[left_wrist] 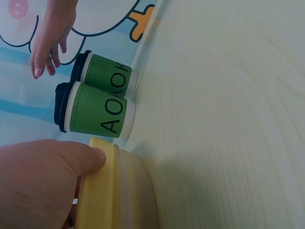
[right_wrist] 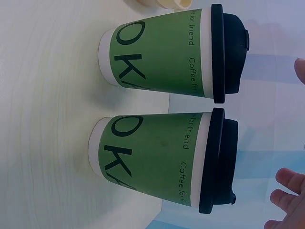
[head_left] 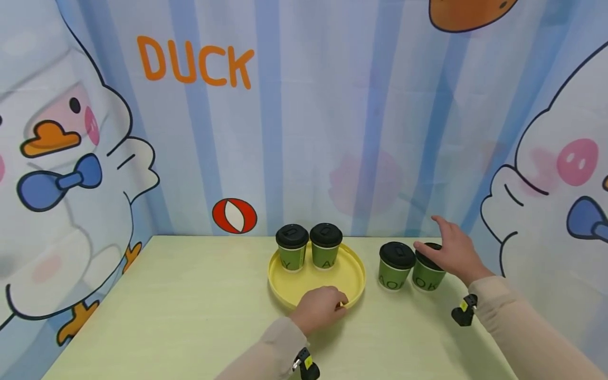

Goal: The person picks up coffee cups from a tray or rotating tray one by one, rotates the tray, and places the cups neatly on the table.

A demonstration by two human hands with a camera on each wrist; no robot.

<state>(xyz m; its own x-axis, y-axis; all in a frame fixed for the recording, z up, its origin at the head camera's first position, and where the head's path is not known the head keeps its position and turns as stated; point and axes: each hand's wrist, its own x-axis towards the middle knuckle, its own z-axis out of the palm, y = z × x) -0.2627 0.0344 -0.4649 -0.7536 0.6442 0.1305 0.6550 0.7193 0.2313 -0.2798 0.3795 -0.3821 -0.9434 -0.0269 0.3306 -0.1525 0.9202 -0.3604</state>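
My left hand grips the near rim of a round yellow tray, the thumb lying against its wall in the left wrist view. Two green paper coffee cups with black lids, a left cup and a right cup, stand upright at the tray's far side. To the right of the tray, another cup and an outer cup stand side by side on the table. My right hand hovers just over the outer cup's lid with thumb and fingers spread, and the right wrist view shows its fingertips apart from both lids.
The pale wooden table ends at a striped blue curtain printed with ducks. Black wrist cameras sit on both sleeves, one at the left cuff and one at the right cuff.
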